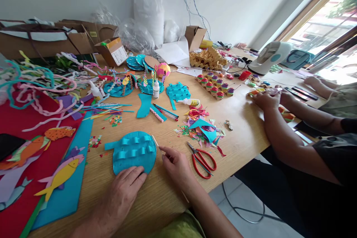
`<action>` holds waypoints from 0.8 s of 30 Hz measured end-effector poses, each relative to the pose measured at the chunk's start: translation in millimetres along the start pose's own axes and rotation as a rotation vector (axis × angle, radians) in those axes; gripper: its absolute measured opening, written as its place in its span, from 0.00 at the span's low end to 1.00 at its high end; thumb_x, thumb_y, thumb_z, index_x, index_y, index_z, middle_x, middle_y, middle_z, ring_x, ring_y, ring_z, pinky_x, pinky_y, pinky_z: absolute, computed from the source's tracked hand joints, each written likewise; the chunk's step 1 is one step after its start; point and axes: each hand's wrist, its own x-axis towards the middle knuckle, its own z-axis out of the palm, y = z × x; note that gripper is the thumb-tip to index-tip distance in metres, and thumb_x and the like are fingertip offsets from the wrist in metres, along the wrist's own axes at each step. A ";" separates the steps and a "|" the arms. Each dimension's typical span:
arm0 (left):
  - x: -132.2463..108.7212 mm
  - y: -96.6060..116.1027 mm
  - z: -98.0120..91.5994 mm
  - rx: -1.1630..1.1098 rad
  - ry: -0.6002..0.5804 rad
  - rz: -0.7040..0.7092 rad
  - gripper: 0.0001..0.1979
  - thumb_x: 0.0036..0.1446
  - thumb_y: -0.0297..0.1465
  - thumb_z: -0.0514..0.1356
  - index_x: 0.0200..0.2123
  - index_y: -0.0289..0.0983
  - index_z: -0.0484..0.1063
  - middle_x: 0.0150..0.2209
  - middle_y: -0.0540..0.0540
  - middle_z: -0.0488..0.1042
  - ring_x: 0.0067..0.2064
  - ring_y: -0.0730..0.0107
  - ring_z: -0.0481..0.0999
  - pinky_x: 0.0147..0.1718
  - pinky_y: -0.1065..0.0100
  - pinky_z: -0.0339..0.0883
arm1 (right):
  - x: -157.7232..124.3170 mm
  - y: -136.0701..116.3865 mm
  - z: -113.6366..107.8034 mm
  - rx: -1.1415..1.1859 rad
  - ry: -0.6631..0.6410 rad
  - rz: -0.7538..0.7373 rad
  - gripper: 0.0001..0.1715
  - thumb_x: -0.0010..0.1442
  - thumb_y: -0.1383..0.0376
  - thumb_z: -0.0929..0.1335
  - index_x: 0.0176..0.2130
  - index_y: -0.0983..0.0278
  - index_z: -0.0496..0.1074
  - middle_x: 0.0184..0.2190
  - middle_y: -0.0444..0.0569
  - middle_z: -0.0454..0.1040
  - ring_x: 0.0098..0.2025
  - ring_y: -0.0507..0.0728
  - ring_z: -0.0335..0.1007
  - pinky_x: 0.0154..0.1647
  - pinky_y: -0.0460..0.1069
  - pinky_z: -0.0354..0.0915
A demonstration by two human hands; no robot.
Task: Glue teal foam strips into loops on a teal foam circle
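Observation:
A teal paper disc (134,151) with raised woven strips lies on the wooden table (156,197) in front of me. My left hand (122,189) rests flat with its fingertips on the disc's near edge. My right hand (175,163) is pinched around a thin wooden stick (155,141) whose tip touches the disc's right edge.
Red-handled scissors (203,160) lie just right of my right hand, beside a heap of paper scraps (200,128). Glue bottles (156,89), teal cut-outs and paper fish on red and blue sheets (41,163) surround the spot. Another person's arms (279,119) work at the right.

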 end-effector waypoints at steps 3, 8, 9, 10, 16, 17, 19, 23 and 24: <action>-1.5 0.7 2.3 -0.004 -0.006 0.007 0.19 0.57 0.21 0.46 0.44 0.39 0.72 0.44 0.46 0.75 0.43 0.66 0.74 0.41 0.67 0.70 | 0.9 0.2 -0.1 -0.001 -0.001 0.001 0.21 0.53 0.73 0.60 0.43 0.66 0.75 0.23 0.45 0.74 0.24 0.50 0.67 0.26 0.43 0.61; -3.3 8.7 10.9 -0.011 0.078 -0.102 0.22 0.57 0.19 0.43 0.41 0.39 0.73 0.43 0.46 0.76 0.43 0.65 0.73 0.41 0.64 0.70 | 1.3 -5.7 -1.4 -0.132 -0.056 -0.064 0.21 0.54 0.73 0.61 0.45 0.64 0.74 0.34 0.50 0.78 0.33 0.53 0.71 0.36 0.45 0.63; -3.6 10.2 12.2 -0.013 0.090 -0.118 0.22 0.57 0.19 0.42 0.40 0.39 0.73 0.42 0.46 0.76 0.43 0.65 0.73 0.41 0.63 0.69 | 1.3 -6.3 -1.2 -0.158 -0.068 -0.072 0.21 0.54 0.73 0.61 0.45 0.64 0.74 0.35 0.51 0.78 0.34 0.54 0.72 0.37 0.45 0.63; -3.7 11.2 13.0 -0.018 0.091 -0.130 0.22 0.57 0.19 0.42 0.40 0.38 0.73 0.42 0.45 0.76 0.43 0.64 0.73 0.42 0.62 0.69 | 1.2 -6.4 -0.7 -0.174 -0.076 -0.080 0.21 0.54 0.73 0.61 0.44 0.64 0.75 0.35 0.52 0.77 0.34 0.54 0.72 0.37 0.45 0.63; -0.1 13.0 9.1 -0.075 -0.011 -0.138 0.21 0.56 0.17 0.44 0.42 0.38 0.71 0.43 0.46 0.75 0.44 0.65 0.72 0.43 0.62 0.70 | 0.1 2.5 2.6 -0.008 0.092 -0.069 0.20 0.55 0.69 0.60 0.44 0.69 0.74 0.23 0.47 0.73 0.24 0.51 0.67 0.27 0.44 0.62; 1.1 13.6 6.9 -0.087 -0.021 -0.150 0.20 0.56 0.17 0.45 0.42 0.38 0.71 0.44 0.46 0.74 0.44 0.65 0.72 0.43 0.62 0.70 | -0.3 3.4 2.1 0.008 0.105 -0.069 0.20 0.55 0.68 0.60 0.44 0.69 0.73 0.22 0.45 0.71 0.23 0.50 0.66 0.25 0.43 0.61; 3.3 15.2 -0.3 -0.120 -0.020 -0.176 0.19 0.56 0.17 0.46 0.42 0.38 0.71 0.44 0.46 0.74 0.45 0.66 0.72 0.45 0.62 0.69 | -1.7 2.5 -0.1 0.006 0.108 -0.094 0.19 0.55 0.67 0.60 0.44 0.68 0.73 0.21 0.44 0.70 0.22 0.50 0.64 0.23 0.43 0.60; 2.5 15.1 -22.7 -0.181 -0.023 -0.138 0.16 0.56 0.18 0.48 0.42 0.37 0.70 0.41 0.46 0.74 0.44 0.69 0.72 0.44 0.68 0.70 | -7.4 -9.4 -7.0 -0.051 0.105 -0.176 0.17 0.56 0.68 0.60 0.43 0.67 0.73 0.22 0.44 0.70 0.22 0.50 0.64 0.24 0.43 0.61; 0.1 13.4 -27.3 -0.184 -0.014 -0.144 0.16 0.56 0.18 0.48 0.41 0.37 0.70 0.40 0.46 0.74 0.43 0.69 0.72 0.44 0.69 0.70 | -9.0 -13.2 -8.4 -0.060 0.098 -0.193 0.17 0.56 0.68 0.60 0.43 0.66 0.72 0.22 0.45 0.71 0.22 0.50 0.65 0.24 0.43 0.61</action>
